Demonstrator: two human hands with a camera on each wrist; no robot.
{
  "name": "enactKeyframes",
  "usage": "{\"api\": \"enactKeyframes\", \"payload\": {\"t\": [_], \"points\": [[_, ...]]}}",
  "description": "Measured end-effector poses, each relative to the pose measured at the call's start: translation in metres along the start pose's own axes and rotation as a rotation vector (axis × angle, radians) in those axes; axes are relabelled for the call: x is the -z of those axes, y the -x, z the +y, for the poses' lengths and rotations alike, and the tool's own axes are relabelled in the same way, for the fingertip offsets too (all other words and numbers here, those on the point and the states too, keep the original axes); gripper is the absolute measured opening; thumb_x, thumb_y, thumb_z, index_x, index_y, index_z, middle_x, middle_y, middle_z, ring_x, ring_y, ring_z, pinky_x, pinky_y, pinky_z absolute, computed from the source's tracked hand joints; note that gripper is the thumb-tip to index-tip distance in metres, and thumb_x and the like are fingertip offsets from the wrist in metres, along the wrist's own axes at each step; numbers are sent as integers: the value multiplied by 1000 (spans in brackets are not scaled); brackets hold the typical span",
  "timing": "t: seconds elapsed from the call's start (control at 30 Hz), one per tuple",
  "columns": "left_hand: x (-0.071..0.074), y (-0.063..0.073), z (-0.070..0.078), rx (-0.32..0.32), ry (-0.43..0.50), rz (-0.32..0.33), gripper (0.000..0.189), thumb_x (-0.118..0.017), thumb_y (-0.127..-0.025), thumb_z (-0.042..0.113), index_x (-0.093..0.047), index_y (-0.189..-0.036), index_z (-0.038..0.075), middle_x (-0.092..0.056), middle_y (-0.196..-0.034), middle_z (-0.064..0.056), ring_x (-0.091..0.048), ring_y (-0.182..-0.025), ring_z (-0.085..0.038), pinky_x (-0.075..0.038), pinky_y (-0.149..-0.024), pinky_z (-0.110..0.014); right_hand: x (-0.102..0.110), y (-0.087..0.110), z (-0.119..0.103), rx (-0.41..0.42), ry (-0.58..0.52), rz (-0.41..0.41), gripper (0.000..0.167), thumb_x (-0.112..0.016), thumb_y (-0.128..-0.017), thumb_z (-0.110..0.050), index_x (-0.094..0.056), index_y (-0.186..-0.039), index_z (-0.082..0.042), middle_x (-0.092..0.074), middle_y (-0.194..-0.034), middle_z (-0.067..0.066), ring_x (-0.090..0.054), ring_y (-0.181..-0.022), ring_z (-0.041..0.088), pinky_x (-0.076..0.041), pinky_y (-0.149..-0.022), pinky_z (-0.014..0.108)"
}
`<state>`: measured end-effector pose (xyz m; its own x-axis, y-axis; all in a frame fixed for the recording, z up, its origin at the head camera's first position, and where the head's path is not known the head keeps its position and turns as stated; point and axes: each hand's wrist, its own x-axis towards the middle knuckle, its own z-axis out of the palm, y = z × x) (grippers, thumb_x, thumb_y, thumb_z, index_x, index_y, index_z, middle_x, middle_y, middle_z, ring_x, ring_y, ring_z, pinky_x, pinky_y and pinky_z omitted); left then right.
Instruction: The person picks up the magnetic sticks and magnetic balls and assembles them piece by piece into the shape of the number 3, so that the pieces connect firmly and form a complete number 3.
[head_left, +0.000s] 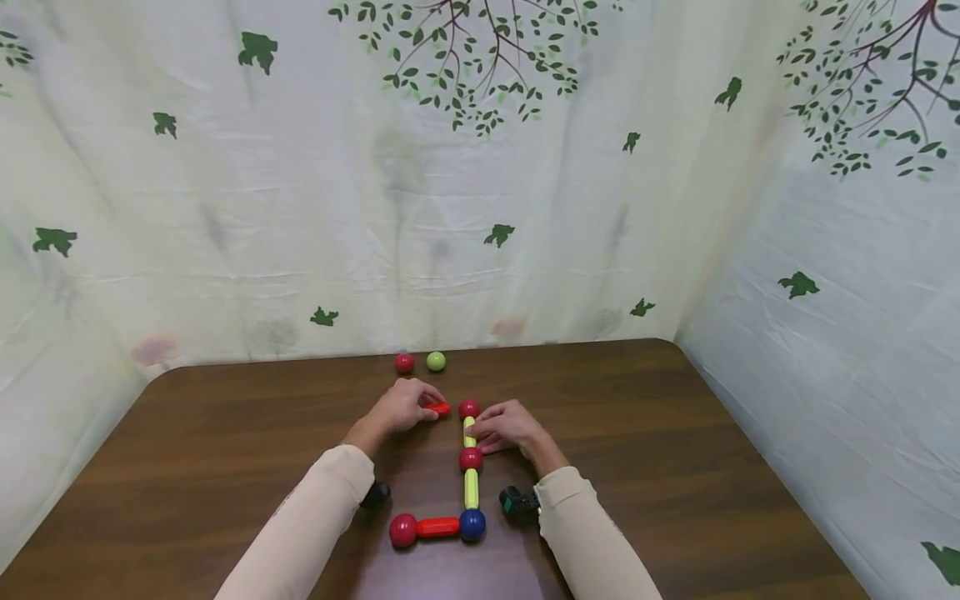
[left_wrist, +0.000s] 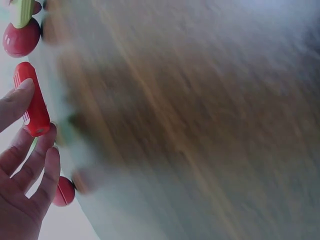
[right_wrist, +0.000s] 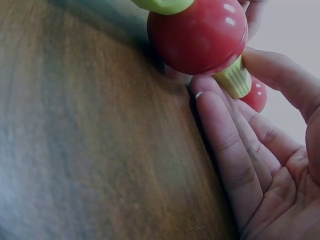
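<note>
My left hand [head_left: 401, 406] pinches a loose red rod [left_wrist: 36, 102] between thumb and fingers. The rod's far end points at the red ball [head_left: 469, 407] that tops a joined chain, with a small gap between them. My right hand [head_left: 512, 423] grips the upper yellow-green rod [right_wrist: 235, 80] of this chain, thumb on one side and fingers on the other. Below that rod come a second red ball [head_left: 471, 458], another yellow-green rod [head_left: 471, 489] and a blue ball [head_left: 472, 524]. From the blue ball a red rod [head_left: 438, 527] runs left to a red ball [head_left: 402, 530].
Behind my left hand, a loose red ball [head_left: 404, 363] and a green ball [head_left: 436, 361] lie near the back edge of the brown wooden table [head_left: 637, 400]. A pale leaf-print curtain [head_left: 360, 208] hangs behind the table and along its sides.
</note>
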<state>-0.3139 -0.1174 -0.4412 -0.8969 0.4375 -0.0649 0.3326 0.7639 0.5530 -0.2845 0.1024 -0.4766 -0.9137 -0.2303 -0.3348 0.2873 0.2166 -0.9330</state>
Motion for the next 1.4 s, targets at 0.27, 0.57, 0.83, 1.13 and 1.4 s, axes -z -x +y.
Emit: {"api": "enactKeyframes", "payload": {"t": [0.27, 0.57, 0.83, 1.13, 1.4], "points": [[-4, -4, 1, -74, -41, -6, 20, -75, -85, 7, -74, -105, 6, -72, -97, -6, -64, -95, -24, -50, -88, -41, -4, 0, 0, 5, -21, -18, 18, -77, -83, -6, -70, -96, 6, -69, -79, 10, -65, -59, 15, -57, -61, 32], [-10, -6, -2, -51, -53, -12, 19, -75, -85, 7, -73, -104, 6, -70, -96, -5, -63, -94, -23, -49, -88, -41, -5, -1, 3, 9, -12, -4, 18, -77, -84, -6, -70, -95, 5, -69, -78, 10, -65, -59, 16, -57, -61, 33], [-13, -9, -2, -45, -54, -18, 17, -77, -84, 9, -73, -100, 6, -69, -90, -2, -61, -89, -20, -49, -86, -40, -3, -2, 6, -1, 15, 4, 17, -76, -85, -8, -71, -96, 3, -69, -81, 10, -66, -61, 16, -57, -63, 33], [-14, -11, 0, -55, -49, -18, 18, -77, -84, 10, -73, -101, 7, -69, -92, -2, -62, -90, -20, -50, -86, -40, 1, -4, 7, -3, 5, 4, 17, -77, -84, -8, -71, -95, 3, -69, -80, 10, -65, -60, 15, -57, -62, 32], [8, -12, 0, -71, 44, 14, 21, -75, -87, 18, -72, -104, 4, -70, -93, -3, -64, -87, -19, -53, -81, -37, 3, 0, 2, 9, 9, 19, 18, -77, -84, -8, -71, -96, 4, -70, -80, 10, -66, -59, 15, -57, -61, 32]]}}
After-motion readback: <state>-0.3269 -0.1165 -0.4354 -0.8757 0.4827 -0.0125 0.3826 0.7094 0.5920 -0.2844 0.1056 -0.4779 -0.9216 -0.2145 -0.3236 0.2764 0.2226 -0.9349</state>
